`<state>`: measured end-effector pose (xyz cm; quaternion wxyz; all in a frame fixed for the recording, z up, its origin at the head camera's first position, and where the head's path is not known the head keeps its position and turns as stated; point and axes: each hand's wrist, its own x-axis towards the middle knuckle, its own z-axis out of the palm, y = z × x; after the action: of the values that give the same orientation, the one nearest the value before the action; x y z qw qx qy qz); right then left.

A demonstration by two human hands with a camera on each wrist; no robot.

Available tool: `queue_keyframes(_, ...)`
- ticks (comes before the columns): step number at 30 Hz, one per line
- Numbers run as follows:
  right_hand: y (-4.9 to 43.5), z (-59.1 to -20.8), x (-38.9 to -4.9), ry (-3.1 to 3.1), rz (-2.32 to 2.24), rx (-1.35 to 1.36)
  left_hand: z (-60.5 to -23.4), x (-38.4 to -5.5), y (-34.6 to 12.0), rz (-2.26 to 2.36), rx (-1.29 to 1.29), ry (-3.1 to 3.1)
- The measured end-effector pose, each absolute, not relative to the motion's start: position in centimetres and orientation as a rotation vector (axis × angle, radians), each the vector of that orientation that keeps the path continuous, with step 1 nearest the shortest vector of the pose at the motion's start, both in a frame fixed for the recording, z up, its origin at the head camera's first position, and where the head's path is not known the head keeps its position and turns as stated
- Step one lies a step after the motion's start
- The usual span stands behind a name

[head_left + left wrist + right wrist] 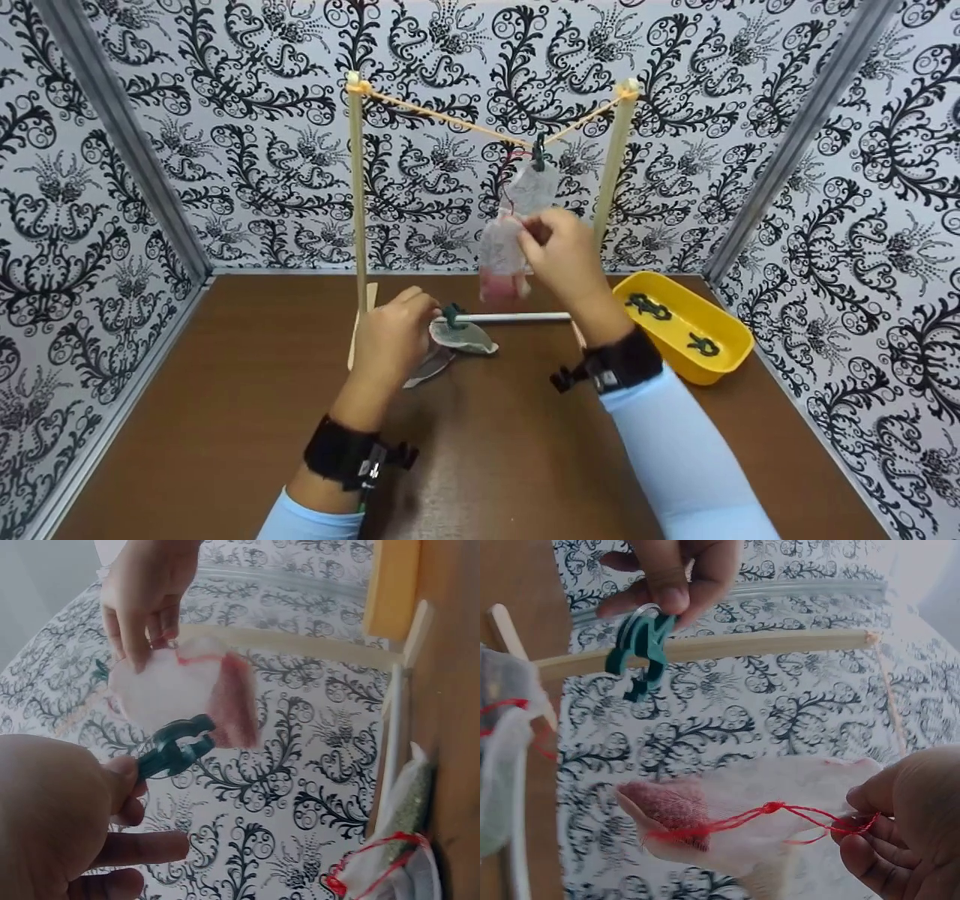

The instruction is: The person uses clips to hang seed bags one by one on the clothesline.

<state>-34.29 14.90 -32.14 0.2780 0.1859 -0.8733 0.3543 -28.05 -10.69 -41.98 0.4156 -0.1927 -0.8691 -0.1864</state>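
My right hand [566, 259] pinches the red drawstring at the top of a small white mesh bag [501, 251]. Dark pink filling sits in the bottom of this bag, which hangs in the air. Between thumb and fingers my left hand [394, 330] grips a green plastic clip [176, 746], its jaws apart and pointing away from the hand. Higher up, another green clip [538, 150] sits on the sagging orange cord [450, 118], with a whitish mesh bag [532, 187] below it, partly behind the pink-filled one.
Two wooden posts [358, 187] carry the cord, and a white rod [517, 318] runs low between them. Mesh bags with greenish filling [469, 341] lie on the brown table [247, 435] by my left hand. At right stands a yellow tub [739, 352] holding green clips [649, 307].
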Motion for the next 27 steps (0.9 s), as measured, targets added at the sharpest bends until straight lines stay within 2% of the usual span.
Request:
queue_keyframes(4, 14.2, -28.8, -34.9, -2.394, 0.898, 0.426, -39.0, -28.8, -10.7, -0.421, -0.445, -2.154)
queue_keyframes(11, 13.4, -24.6, -36.1, -2.409, 0.761, 0.317, -29.5, -31.8, -9.5, -0.298, -0.416, -2.101)
queue_keyframes(17, 12.6, -22.8, -36.9, -2.429, 0.644, 0.284, -22.7, -34.8, -7.8, -0.291, -0.371, -2.23)
queue_keyframes(22, 12.1, -22.4, -37.2, -2.445, 0.629, 0.293, -20.0, -36.6, -6.9, -0.21, -0.326, -2.412)
queue_keyframes(27, 12.1, -22.2, -37.8, -2.439, 0.602, 0.27, -19.3, -37.7, -6.3, -0.119, -0.328, -2.451)
